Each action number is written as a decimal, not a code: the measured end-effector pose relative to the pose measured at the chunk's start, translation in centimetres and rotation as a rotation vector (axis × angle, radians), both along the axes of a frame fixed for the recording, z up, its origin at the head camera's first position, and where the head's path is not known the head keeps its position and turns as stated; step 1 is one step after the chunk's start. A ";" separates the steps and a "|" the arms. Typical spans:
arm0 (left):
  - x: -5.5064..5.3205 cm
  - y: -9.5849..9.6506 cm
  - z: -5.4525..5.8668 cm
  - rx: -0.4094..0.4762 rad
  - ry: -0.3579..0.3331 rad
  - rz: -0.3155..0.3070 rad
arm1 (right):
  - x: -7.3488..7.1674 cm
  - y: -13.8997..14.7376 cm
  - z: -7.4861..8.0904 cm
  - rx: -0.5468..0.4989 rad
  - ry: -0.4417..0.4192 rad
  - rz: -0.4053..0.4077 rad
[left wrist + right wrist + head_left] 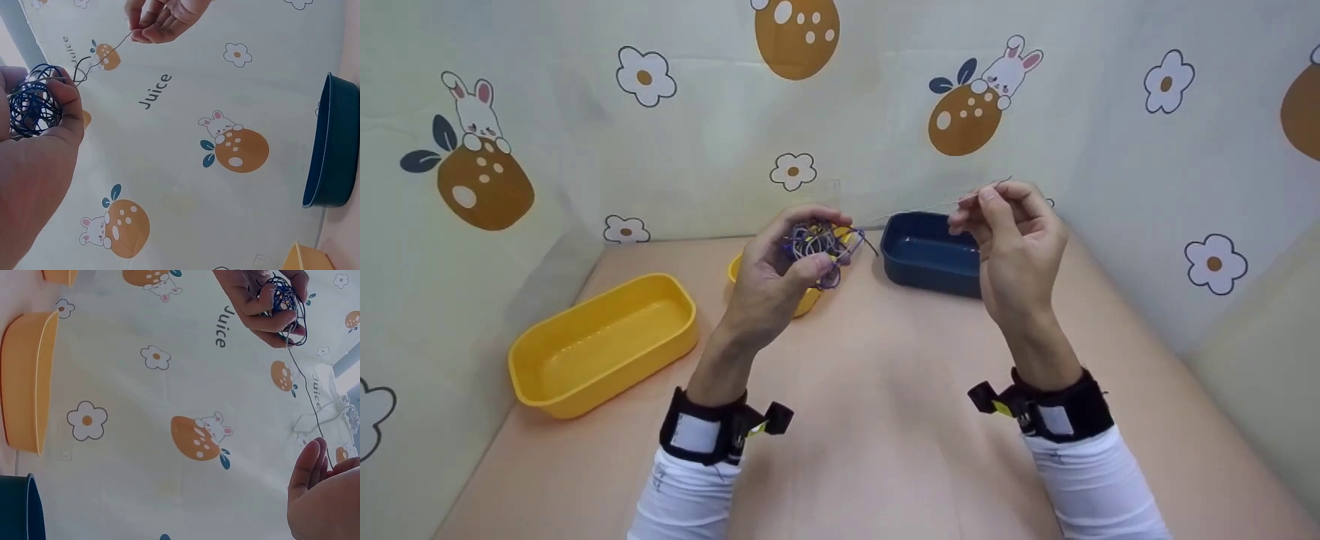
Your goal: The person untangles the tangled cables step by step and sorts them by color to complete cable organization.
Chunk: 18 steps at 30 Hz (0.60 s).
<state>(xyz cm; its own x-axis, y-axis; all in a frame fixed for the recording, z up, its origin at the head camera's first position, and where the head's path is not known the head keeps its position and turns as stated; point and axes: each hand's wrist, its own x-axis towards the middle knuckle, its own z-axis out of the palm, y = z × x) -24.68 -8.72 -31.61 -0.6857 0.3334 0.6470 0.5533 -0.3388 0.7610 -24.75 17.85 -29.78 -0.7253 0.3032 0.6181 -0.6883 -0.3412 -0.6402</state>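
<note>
Tangled wire (815,240), held by both hands (761,296) (1021,259), "Juice" lettering (154,91) on backdrop (169,157)

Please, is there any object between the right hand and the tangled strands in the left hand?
Nothing visible stands between them. The right hand pinches one strand, which runs through open air to the tangled strands in the left hand. The dark blue box sits below, out of that line.

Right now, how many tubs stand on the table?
3: a yellow tub at the left, a second yellow tub partly hidden behind the left hand, and a dark blue tub partly behind the right hand.
</note>
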 end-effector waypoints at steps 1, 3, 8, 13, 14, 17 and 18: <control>-0.1 -0.1 -0.1 -0.014 0.001 0.005 | -0.1 0.1 0.0 0.001 -0.012 -0.004; -0.2 -0.3 -0.1 -0.032 0.001 0.014 | -0.3 0.4 -0.1 0.029 -0.039 -0.016; -0.3 -0.5 -0.1 -0.089 0.032 0.100 | -0.5 1.2 -0.2 0.244 -0.123 -0.075; -0.7 -0.5 -0.2 -0.134 0.048 0.176 | -0.4 1.9 0.0 0.426 -0.188 -0.173; -0.7 -0.5 -0.2 -0.135 0.048 0.183 | -0.3 2.0 0.1 0.453 -0.188 -0.202; -0.9 -0.6 -0.2 -0.153 0.069 0.194 | 0.1 2.1 0.2 0.512 -0.119 -0.288; -0.9 -0.7 -0.2 -0.167 0.081 0.191 | 0.3 2.1 0.3 0.533 -0.074 -0.308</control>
